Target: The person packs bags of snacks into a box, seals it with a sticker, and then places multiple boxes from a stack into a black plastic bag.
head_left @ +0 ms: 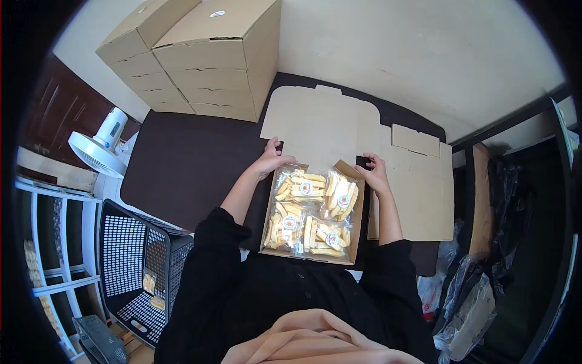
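An open cardboard box (358, 227) lies before me at the table's front edge. Inside it sit several clear plastic packets of pale yellow sticks (327, 236) with round labels. The box's lid (324, 124) is folded back flat, away from me. My left hand (271, 162) grips the far left corner, thumb along the back edge beside the lid's fold. At the far right corner, my right hand (376, 175) is closed on the box, thumb by a small side flap (347, 170) that leans inward.
Stacked closed cartons (206, 85) stand at the back left of the dark table (182, 164). Flat cardboard (418, 194) lies to the right. Left of the table are a white fan (100, 151) and a grey basket (130, 267) holding a few packets. Plastic-wrapped items (470, 315) are at lower right.
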The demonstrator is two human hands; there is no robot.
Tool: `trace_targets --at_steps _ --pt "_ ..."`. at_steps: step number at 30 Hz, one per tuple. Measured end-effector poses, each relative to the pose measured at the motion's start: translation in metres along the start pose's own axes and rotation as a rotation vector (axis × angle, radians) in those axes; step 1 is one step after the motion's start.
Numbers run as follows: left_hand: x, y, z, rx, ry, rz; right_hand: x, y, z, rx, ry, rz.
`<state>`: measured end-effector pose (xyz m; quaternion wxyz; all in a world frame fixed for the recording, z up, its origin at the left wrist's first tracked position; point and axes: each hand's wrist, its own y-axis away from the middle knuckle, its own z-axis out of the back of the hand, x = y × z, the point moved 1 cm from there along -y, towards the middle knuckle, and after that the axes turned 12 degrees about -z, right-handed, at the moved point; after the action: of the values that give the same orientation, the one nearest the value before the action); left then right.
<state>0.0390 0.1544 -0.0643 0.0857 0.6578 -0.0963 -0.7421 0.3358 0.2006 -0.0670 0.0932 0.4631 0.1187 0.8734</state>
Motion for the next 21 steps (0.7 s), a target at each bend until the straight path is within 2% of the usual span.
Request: trace_targets --at_steps 1,4,11,14,16,21 --pt "-0.001 -0.001 -0.002 -0.037 -0.142 0.009 0.003 0.0 -0.002 -0.014 0.053 -0.029" --pt "0.009 -0.011 -0.01 -0.03 -0.179 0.011 0.003 -0.004 -0.015 0.099 0.029 -0.155" --pt "-0.002 -0.013 -0.007 0.02 -0.102 0.016 0.014 0.005 -0.018 0.178 -0.012 -0.235" --pt "0.002 -0.015 -0.006 0.042 -0.168 -0.046 0.015 0.007 -0.025 0.108 -0.034 -0.264" --pt "0.001 -0.009 -0.008 -0.017 -0.046 -0.164 0.015 0.01 -0.026 0.108 -0.206 -0.289" --pt "0.019 -0.007 -0.015 -0.161 0.032 -0.328 0.004 0.018 -0.029 -0.017 -0.33 -0.232"
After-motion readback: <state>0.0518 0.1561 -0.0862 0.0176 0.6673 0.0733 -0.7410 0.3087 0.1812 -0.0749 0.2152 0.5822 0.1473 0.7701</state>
